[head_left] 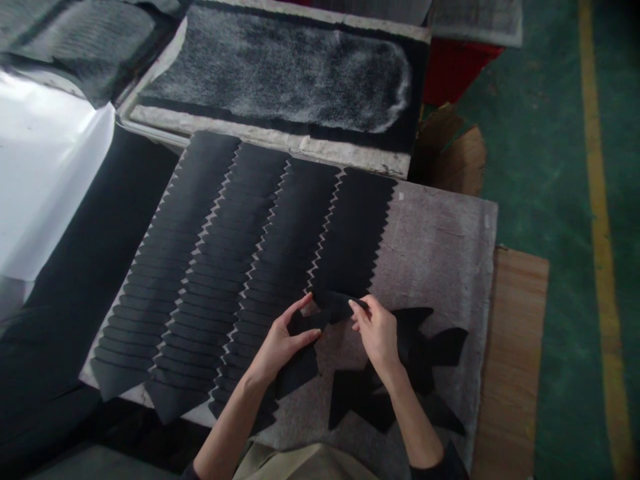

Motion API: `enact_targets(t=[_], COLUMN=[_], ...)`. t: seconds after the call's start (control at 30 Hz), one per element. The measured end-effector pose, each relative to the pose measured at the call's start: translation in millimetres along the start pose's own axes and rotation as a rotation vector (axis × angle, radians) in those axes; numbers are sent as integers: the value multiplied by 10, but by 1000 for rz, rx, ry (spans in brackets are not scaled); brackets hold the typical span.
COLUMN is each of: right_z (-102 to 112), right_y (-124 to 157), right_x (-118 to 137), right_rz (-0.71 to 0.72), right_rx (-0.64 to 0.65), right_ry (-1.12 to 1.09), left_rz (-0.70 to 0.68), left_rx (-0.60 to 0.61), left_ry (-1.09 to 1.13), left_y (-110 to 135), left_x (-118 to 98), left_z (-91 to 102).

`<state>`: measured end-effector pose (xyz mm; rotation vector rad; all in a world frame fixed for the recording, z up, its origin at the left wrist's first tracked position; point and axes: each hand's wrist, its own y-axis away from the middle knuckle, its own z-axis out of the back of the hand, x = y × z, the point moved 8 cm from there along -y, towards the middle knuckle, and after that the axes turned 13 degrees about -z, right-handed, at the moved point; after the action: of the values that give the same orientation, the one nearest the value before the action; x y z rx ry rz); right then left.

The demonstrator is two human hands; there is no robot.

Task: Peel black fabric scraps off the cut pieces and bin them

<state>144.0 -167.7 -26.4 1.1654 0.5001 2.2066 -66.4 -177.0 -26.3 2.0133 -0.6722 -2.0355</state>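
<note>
Thin, dark cut pieces lie overlapped in long rows (215,247) on a grey felt-like board (440,233), their pointed edges forming zigzags. At the near end of the rightmost row (357,220), my right hand (377,330) pinches the edge of one dark piece (337,307) between thumb and fingers. My left hand (285,343) is closed around dark pieces (300,377), with its forefinger reaching to the row's end and its thumb lying over them. Part of what it grips is hidden under the palm. Loose dark pieces (400,373) lie in a pile beneath and beside my right wrist.
Behind the board is a pale-edged panel with a dark, whitish-dusted surface (290,73). White sheeting (45,173) lies at the left. Brown wooden board (515,360) shows at the right, beside a green floor with a yellow line (600,220). Torn cardboard (460,157) stands behind.
</note>
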Motion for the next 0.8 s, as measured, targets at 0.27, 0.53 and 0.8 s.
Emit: enact_targets(t=[0.27, 0.53, 0.8], right_z=[123, 111, 124], right_y=[-46, -93, -118], right_x=[-64, -52, -74], right_rz=[-71, -80, -120], right_rx=[-74, -6, -58], right_ry=[241, 229, 265], left_rz=[-1, -6, -21], left_rx=[-22, -31, -59], left_ry=[-22, -29, -76], left_y=[-1, -2, -33], left_x=[15, 34, 27], left_z=[11, 10, 32])
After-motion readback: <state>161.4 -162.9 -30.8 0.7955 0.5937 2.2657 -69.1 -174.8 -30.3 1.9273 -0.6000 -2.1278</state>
